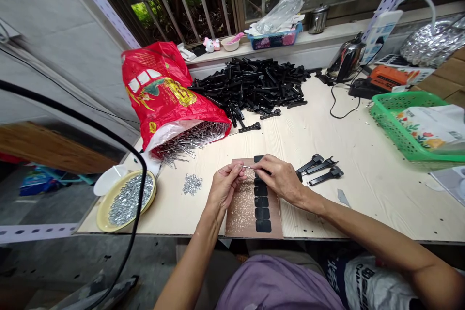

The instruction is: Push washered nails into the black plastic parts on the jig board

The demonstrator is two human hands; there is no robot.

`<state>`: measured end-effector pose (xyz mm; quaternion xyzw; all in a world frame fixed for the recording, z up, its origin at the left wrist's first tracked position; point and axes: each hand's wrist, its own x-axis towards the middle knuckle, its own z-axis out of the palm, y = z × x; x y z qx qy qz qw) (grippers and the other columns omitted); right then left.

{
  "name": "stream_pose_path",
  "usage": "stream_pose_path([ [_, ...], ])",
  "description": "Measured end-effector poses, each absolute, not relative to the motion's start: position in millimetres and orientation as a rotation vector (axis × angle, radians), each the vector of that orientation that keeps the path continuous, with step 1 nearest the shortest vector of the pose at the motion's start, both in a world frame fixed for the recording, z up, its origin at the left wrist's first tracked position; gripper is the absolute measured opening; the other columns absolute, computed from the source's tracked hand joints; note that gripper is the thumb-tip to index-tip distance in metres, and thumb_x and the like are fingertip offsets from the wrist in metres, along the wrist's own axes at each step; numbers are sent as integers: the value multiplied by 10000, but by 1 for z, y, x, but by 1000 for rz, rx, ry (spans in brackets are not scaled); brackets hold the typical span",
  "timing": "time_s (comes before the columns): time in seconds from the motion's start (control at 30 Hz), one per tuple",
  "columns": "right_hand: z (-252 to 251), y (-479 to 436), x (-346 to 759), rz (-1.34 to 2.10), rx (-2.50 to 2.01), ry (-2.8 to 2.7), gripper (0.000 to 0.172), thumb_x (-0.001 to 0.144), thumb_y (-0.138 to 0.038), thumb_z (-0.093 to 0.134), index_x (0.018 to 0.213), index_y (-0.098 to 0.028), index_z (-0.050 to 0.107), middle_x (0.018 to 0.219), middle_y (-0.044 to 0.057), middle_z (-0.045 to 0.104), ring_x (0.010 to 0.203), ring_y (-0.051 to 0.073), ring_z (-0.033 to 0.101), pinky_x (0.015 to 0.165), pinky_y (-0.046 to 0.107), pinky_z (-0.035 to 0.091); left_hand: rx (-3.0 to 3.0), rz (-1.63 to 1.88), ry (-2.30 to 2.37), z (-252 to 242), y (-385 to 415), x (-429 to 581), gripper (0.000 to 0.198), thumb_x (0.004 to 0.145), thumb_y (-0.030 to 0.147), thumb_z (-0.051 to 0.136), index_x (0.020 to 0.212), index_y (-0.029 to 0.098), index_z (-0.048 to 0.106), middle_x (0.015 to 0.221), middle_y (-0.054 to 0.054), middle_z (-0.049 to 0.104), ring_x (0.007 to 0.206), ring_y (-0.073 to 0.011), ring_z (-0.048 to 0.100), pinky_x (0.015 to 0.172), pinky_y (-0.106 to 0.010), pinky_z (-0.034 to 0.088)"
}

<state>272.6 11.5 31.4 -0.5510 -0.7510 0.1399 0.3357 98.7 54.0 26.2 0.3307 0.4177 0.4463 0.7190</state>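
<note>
My left hand (224,185) and my right hand (279,178) meet above a brown board (242,213) that carries a row of black pads (262,202). Left fingers pinch one end of a thin metal pin (247,167). My right hand is closed on a black plastic piece (264,171) that the pin meets. Three black plastic pieces (318,169) lie just right of my right hand. A small heap of tiny metal parts (192,184) lies left of my left hand.
A red bag (163,92) spills long metal pins (189,141) at the left. A big pile of black plastic pieces (254,85) lies at the back. A yellow plate (106,213) of metal bits sits front left, a green basket (395,126) right, a kettle (345,60) behind.
</note>
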Motion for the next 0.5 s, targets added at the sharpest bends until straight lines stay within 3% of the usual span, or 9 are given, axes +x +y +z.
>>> stream_pose_path([
  [0.13, 32, 11, 273, 287, -1507, -2027, 230, 937, -252, 450, 1025, -209, 658, 911, 50, 610, 827, 151, 588, 662, 249, 465, 895, 1001, 999, 22, 54, 96, 289, 644, 258, 790, 863, 94, 697, 682, -17, 677, 561, -68, 616, 579, -159, 525],
  [0.3, 32, 15, 274, 404, -1449, -2003, 195, 921, -229, 482, 1007, -198, 655, 886, 39, 609, 787, 141, 580, 684, 255, 480, 796, 923, 956, 19, 59, 93, 331, 588, 270, 825, 841, 94, 702, 622, -3, 651, 539, -65, 600, 588, -169, 526],
  [0.5, 28, 13, 273, 296, -1426, -2100, 218, 929, -188, 447, 1004, -175, 651, 904, 66, 595, 825, 156, 572, 688, 267, 489, 826, 881, 1017, 17, 58, 95, 342, 570, 310, 828, 818, 108, 707, 653, -6, 659, 558, -74, 606, 614, -189, 522],
])
